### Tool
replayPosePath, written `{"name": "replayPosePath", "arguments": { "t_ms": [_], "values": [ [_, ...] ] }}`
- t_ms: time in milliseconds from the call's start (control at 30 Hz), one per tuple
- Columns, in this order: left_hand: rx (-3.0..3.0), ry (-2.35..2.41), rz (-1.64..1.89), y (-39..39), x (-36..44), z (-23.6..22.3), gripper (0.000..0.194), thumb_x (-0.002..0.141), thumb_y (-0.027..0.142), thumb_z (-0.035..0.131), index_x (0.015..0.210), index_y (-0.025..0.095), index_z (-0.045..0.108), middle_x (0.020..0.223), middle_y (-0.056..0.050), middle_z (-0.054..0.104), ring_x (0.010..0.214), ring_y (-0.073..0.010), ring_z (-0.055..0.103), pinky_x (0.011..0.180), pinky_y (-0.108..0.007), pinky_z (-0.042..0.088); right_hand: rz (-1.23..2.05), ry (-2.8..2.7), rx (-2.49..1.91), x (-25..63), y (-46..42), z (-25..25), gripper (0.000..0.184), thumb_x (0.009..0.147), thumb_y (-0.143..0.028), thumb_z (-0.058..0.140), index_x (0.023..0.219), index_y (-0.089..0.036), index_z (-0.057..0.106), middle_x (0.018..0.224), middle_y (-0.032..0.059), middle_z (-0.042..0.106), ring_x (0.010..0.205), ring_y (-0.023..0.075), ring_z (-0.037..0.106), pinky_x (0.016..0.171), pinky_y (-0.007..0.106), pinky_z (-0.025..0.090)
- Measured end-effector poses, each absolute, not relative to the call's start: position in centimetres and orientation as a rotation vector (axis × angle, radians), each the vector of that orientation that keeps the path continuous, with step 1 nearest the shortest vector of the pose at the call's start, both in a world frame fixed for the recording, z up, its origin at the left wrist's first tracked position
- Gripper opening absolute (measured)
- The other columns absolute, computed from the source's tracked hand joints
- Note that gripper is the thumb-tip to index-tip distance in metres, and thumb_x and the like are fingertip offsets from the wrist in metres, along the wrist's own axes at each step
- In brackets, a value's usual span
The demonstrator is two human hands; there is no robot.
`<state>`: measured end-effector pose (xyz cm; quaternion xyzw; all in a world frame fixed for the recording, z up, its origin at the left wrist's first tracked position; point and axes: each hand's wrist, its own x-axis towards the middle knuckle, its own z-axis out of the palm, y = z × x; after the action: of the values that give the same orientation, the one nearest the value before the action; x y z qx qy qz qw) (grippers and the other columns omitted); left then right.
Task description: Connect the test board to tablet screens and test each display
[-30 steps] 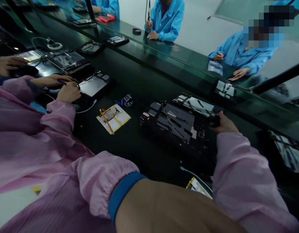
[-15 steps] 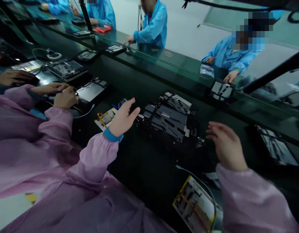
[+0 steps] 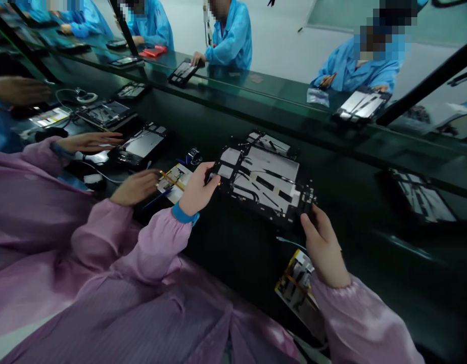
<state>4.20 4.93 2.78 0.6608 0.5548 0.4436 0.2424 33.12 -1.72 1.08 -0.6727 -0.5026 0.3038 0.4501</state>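
Between my hands is an opened tablet (image 3: 267,184), a black frame with silver-grey panels and dark ribbon cables showing. My left hand (image 3: 198,191) grips its left edge, thumb on top, a blue band at the wrist. On its right edge, my right hand (image 3: 324,242) closes with the thumb over the near corner; those fingers are partly hidden beneath. The tablet is tilted, seemingly raised off the dark bench. Just behind it lies another opened tablet (image 3: 273,144), partly covered. A yellow-edged circuit assembly (image 3: 296,285) with an orange ribbon lies below my right forearm, partly hidden by the sleeve.
Left of me, a pink-sleeved co-worker's hand (image 3: 137,188) is by a second yellow-edged assembly (image 3: 176,177). An opened tablet (image 3: 144,144) lies beyond it. Another tablet (image 3: 423,197) rests at right. Across the raised glass ledge (image 3: 282,96), blue-coated people handle tablets (image 3: 362,105).
Both my hands have come in from apart and taken hold of the tablet's left and right edges; it now tilts up. The neighbour's hand has moved over to the assembly on my left.
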Motion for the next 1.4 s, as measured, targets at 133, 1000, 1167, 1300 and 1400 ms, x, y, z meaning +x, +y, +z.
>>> {"name": "replayPosePath", "arguments": {
  "t_ms": [133,1000,1167,1300,1400],
  "values": [
    [1.727,1.431,1.209,-0.6,3.0,1.7,0.037,0.086,0.031,0.051,0.119,0.014,0.050,0.109,-0.011,0.062,0.097,-0.0210,0.062,0.090,-0.038,0.051,0.653,-1.234,-1.665,33.1,-7.0,0.6,0.046,0.081,-0.060,0.055,0.105,-0.021,0.053,0.098,0.0079,0.063,0.094,0.0234,0.061,0.087,0.042,0.050],
    [2.032,2.244,0.144,-0.4,-1.3,-3.5,0.022,0.091,0.025,0.044,0.105,0.015,0.056,0.094,-0.012,0.066,0.085,-0.0246,0.065,0.076,-0.034,0.050,0.641,-1.671,-1.856,30.6,-14.9,-6.7,0.054,0.086,-0.058,0.047,0.118,-0.015,0.052,0.107,0.0176,0.062,0.097,0.0307,0.063,0.082,0.047,0.053],
    [1.979,2.180,0.131,3.6,1.0,-3.2,0.027,0.090,0.025,0.051,0.113,0.013,0.056,0.095,-0.013,0.067,0.091,-0.0274,0.065,0.078,-0.036,0.049,0.498,-1.774,-1.806,30.8,-14.8,-4.3,0.046,0.091,-0.049,0.044,0.120,-0.016,0.055,0.100,0.0138,0.061,0.067,0.0205,0.060,0.062,0.037,0.054],
    [2.038,2.094,0.199,4.9,1.3,-3.4,0.026,0.088,0.024,0.056,0.111,0.012,0.058,0.091,-0.012,0.065,0.091,-0.0267,0.063,0.080,-0.037,0.049,0.216,-1.842,-1.785,33.6,-14.9,-2.4,0.040,0.090,-0.051,0.047,0.111,-0.018,0.059,0.091,0.0112,0.059,0.062,0.0190,0.054,0.057,0.036,0.049],
    [2.089,2.078,0.377,4.1,1.0,-2.8,0.023,0.087,0.024,0.056,0.107,0.012,0.060,0.089,-0.010,0.063,0.083,-0.0223,0.061,0.076,-0.034,0.049,-0.132,-2.004,-1.900,36.0,-15.2,-2.6,0.049,0.089,-0.058,0.041,0.109,-0.018,0.062,0.107,0.0197,0.058,0.088,0.0343,0.057,0.071,0.051,0.046]
  ]
}}
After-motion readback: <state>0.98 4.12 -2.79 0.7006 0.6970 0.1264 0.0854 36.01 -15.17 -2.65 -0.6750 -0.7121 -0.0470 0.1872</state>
